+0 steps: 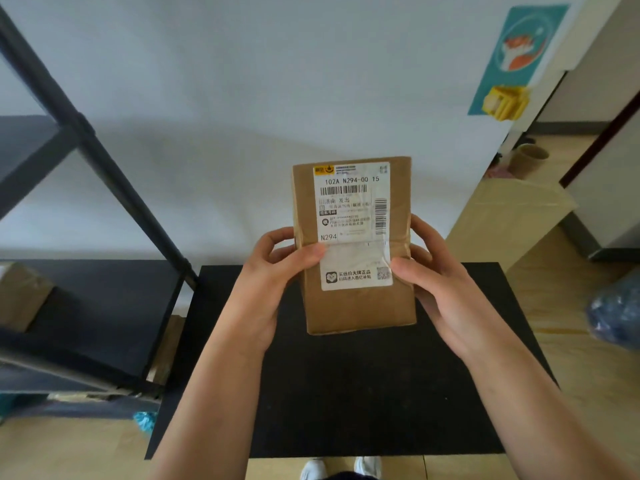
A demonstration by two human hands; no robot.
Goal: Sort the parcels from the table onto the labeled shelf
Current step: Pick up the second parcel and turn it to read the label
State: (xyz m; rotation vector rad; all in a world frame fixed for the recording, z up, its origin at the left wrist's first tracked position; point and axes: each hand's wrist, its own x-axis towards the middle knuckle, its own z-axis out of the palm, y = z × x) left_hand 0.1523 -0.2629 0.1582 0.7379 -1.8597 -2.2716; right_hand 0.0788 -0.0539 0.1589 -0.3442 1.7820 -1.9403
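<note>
Above the far half of the black table [363, 393], a brown cardboard parcel [356, 306] is held upright in both hands, clear of the tabletop, its long side standing vertical. The left hand [273, 282] grips the parcel's left edge, thumb pressed across the front face and the fingers curled around behind. The right hand [440, 282] grips the right edge the same way, thumb on the front near the label's lower corner, fingers wrapped behind. A white shipping label [353, 223] covers most of the upper front, printed with barcodes, "102A N294-00 15" along the top and "N294" lower down at its left.

To the left stands a dark metal shelf [104, 306], touching or just beside the table's left edge; which, I cannot tell. Another brown parcel [20, 296] lies on its lower board near the left border. A large cardboard box [512, 216] sits on the floor beyond the table's far right corner.
</note>
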